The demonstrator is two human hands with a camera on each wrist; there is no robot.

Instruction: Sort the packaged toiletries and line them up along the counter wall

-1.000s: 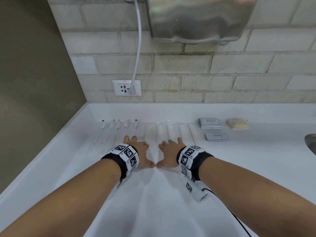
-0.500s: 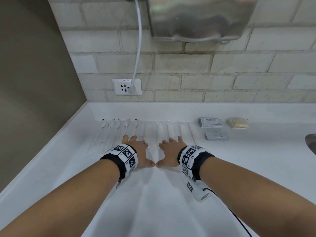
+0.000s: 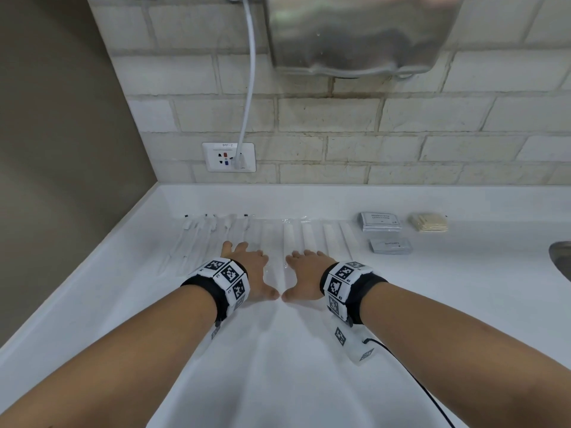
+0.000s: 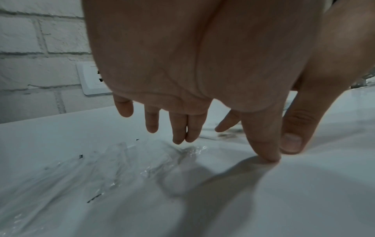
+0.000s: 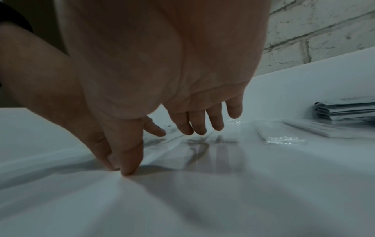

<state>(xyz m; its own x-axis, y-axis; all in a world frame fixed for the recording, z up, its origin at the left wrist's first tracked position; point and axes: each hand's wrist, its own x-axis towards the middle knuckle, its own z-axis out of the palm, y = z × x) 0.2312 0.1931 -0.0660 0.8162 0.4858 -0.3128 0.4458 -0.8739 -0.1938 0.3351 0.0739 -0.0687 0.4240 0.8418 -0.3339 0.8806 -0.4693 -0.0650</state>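
Below, both hands lie palm-down on a white counter (image 3: 463,304), fingers straight and spread, grasping nothing; left hand (image 3: 250,273) and right hand (image 3: 304,278) meet at the thumb tips. Clear-wrapped long toiletries (image 3: 309,239) lie in a row at their 12 o'clock, under the fingertips. At 2 o'clock sit grey sachets (image 3: 380,221), print too small to read, and a tan packet (image 3: 429,222). A wall socket (image 3: 228,156) reads "9PP-2".

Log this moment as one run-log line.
left hand: open, flat over clear-wrapped packets | right hand: open, flat by white sticks | thumbs: tips meeting | sachets: untouched
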